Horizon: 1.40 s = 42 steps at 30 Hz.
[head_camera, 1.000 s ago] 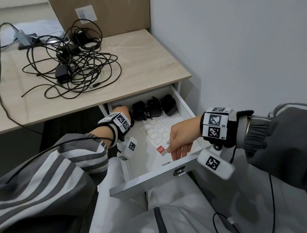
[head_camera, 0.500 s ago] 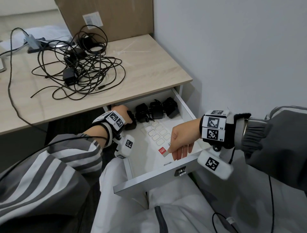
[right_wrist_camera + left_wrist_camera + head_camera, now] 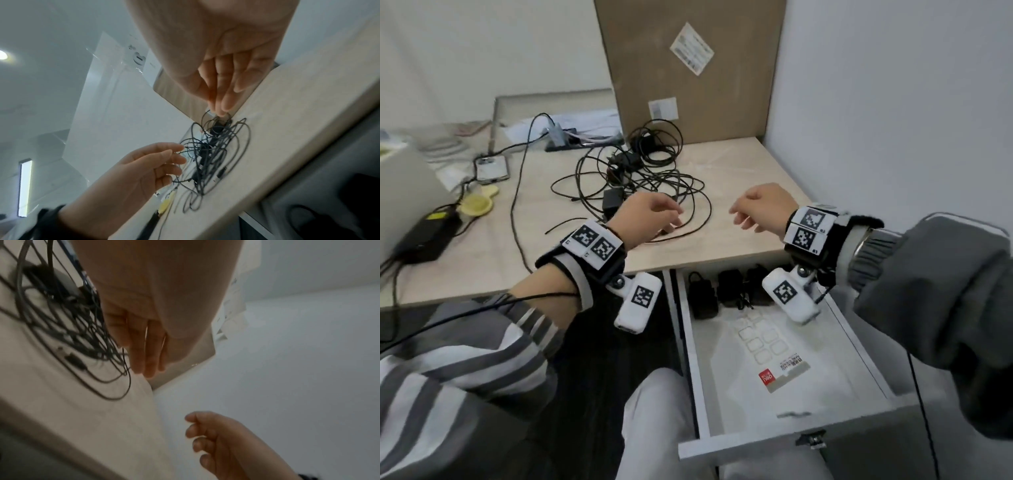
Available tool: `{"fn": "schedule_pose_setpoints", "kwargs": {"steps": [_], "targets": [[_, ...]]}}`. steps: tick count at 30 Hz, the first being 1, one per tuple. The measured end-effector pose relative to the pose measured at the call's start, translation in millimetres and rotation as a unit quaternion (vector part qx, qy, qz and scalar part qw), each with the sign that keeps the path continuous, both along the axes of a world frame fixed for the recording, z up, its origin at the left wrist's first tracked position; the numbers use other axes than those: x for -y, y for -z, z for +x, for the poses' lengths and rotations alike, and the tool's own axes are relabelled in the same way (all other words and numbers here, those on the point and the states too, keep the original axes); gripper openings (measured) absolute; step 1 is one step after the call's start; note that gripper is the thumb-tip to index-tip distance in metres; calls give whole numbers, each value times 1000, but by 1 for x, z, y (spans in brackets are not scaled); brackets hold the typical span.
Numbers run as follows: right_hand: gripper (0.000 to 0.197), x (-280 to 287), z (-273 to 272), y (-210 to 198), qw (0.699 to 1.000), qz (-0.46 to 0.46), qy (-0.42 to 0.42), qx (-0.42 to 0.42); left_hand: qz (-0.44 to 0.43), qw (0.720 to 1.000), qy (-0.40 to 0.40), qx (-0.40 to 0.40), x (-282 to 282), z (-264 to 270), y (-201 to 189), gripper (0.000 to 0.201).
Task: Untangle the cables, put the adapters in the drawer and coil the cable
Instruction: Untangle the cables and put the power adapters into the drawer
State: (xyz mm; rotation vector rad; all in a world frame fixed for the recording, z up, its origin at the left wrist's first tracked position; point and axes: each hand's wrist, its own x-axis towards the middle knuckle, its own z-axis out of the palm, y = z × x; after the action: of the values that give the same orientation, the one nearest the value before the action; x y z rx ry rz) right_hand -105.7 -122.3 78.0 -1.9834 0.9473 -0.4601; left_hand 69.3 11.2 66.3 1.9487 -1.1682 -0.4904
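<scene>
Above the light wooden desk (image 3: pixel 739 192), the left hand (image 3: pixel 643 219) and right hand (image 3: pixel 760 209) are held empty, fingers loosely curled, beside the tangled heap of thin black cables (image 3: pixel 640 181) lying on the desktop. Three black boxy adapters (image 3: pixel 726 291) are seen at the back of the open white drawer (image 3: pixel 859 359).
</scene>
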Motion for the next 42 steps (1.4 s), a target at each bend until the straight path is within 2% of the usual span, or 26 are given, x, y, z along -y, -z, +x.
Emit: {"fn": "schedule_pose_setpoints", "kwargs": {"steps": [2, 5, 7, 8, 9, 11, 13, 15, 16, 18, 20, 22, 24, 25, 26, 28, 30, 32, 35, 38, 42], "targets": [[12, 4, 31, -7, 999, -29, 0, 38, -32, 997, -68, 10, -3, 24, -3, 15], [10, 4, 74, -12, 992, -110, -32, 48, -17, 982, -170, 86, -6, 61, 2, 18], [9, -3, 97, -15, 979, -169, -99, 52, 6, 972, -212, 101, -8, 83, 7, 22], [15, -7, 109, -15, 967, -202, -150, 43, 9, 967, -230, 106, -8, 93, 10, 23], [21, -11, 120, -13, 950, -236, -204, 18, 3, 961, -253, 112, -9, 105, 12, 25], [33, -17, 141, -5, 904, -311, -277, -93, -4, 943, -304, 135, -10, 125, 16, 27], [44, -13, 159, 6, 856, -359, -290, -230, 25, 936, -322, 140, -9, 142, 21, 28], [54, 0, 169, 14, 830, -355, -276, -330, 77, 943, -294, 134, -6, 154, 27, 32], [58, 10, 173, 17, 829, -343, -265, -353, 95, 945, -285, 128, -6, 158, 31, 33], [60, 28, 175, 19, 846, -315, -234, -360, 99, 948, -279, 115, -4, 165, 34, 31], [61, 44, 171, 17, 864, -277, -212, -362, 39, 959, -266, 88, -1, 167, 31, 23], [62, 59, 166, 19, 870, -248, -199, -376, -72, 966, -248, -26, 4, 164, 24, 13], [63, 73, 161, 24, 867, -238, -176, -401, -156, 945, -245, -152, 9, 160, 17, 7], [64, 79, 158, 27, 863, -237, -162, -415, -161, 938, -256, -166, 12, 162, 17, 6], [66, 85, 156, 30, 859, -235, -146, -431, -140, 940, -270, -153, 16, 165, 20, 7], [68, 97, 152, 35, 855, -231, -110, -451, -1, 961, -271, -58, 21, 172, 29, 21], [64, 107, 146, 35, 859, -230, -70, -451, 156, 961, -227, 16, 28, 170, 38, 51], [56, 114, 138, 31, 858, -237, -28, -455, 227, 954, -190, 42, 37, 162, 42, 72], [40, 125, 124, 27, 847, -241, 8, -475, 265, 943, -182, 88, 52, 155, 48, 84], [42, 138, 109, 29, 848, -220, 37, -481, 264, 933, -222, 97, 61, 156, 51, 82], [60, 152, 95, 37, 861, -198, 57, -465, 194, 952, -235, 31, 61, 163, 37, 45]]}}
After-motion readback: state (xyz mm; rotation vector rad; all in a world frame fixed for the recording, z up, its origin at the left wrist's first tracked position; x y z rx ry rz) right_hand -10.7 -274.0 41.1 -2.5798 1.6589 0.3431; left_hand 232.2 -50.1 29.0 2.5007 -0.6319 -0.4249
